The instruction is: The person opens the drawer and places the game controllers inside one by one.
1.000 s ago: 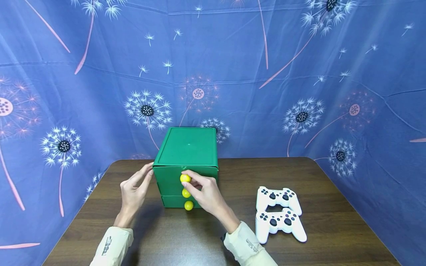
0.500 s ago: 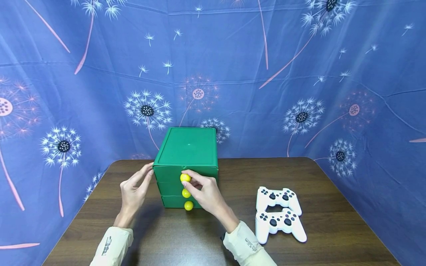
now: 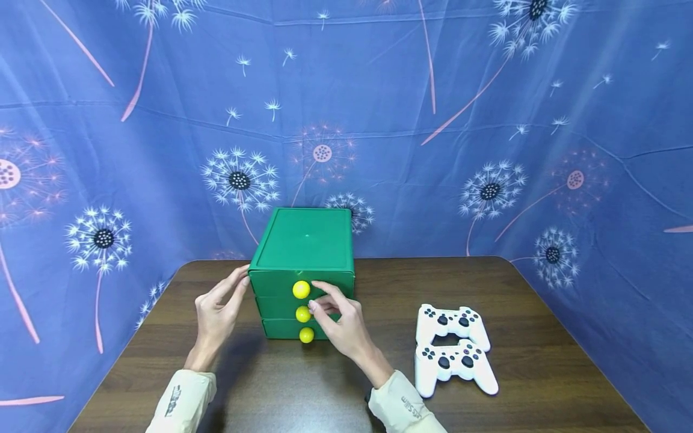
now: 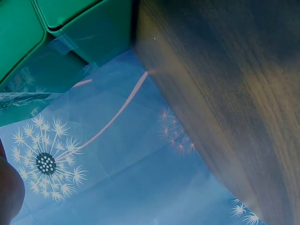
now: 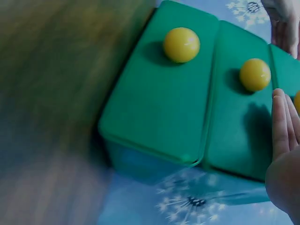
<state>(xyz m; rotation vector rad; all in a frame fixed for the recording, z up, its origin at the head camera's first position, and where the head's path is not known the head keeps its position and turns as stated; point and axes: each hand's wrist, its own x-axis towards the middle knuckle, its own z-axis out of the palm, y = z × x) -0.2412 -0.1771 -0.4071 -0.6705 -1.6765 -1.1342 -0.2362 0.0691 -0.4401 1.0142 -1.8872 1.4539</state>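
Note:
A green drawer box (image 3: 305,240) stands at the table's back, its three drawers flush with one another and each bearing a round yellow knob. Beside the top knob (image 3: 301,290), my right hand (image 3: 343,322) hovers with fingers loosely bent, holding nothing. Its thumb tip is close to the middle knob (image 3: 303,314); I cannot tell if they touch. Lowest is the bottom knob (image 5: 181,45), plain in the right wrist view. My left hand (image 3: 216,313) rests its fingertips against the box's upper left front corner. The left wrist view shows the box's side (image 4: 93,35) and little of that hand.
Two white game controllers (image 3: 455,349) lie one in front of the other, to the right on the brown wooden table (image 3: 303,391). Behind the table hangs a blue cloth (image 3: 379,162) with dandelion prints.
The top drawer has slid back slightly, closing the gap under the box's top edge. My right hand has let go of the top knob and shifted right. My left hand stays put.

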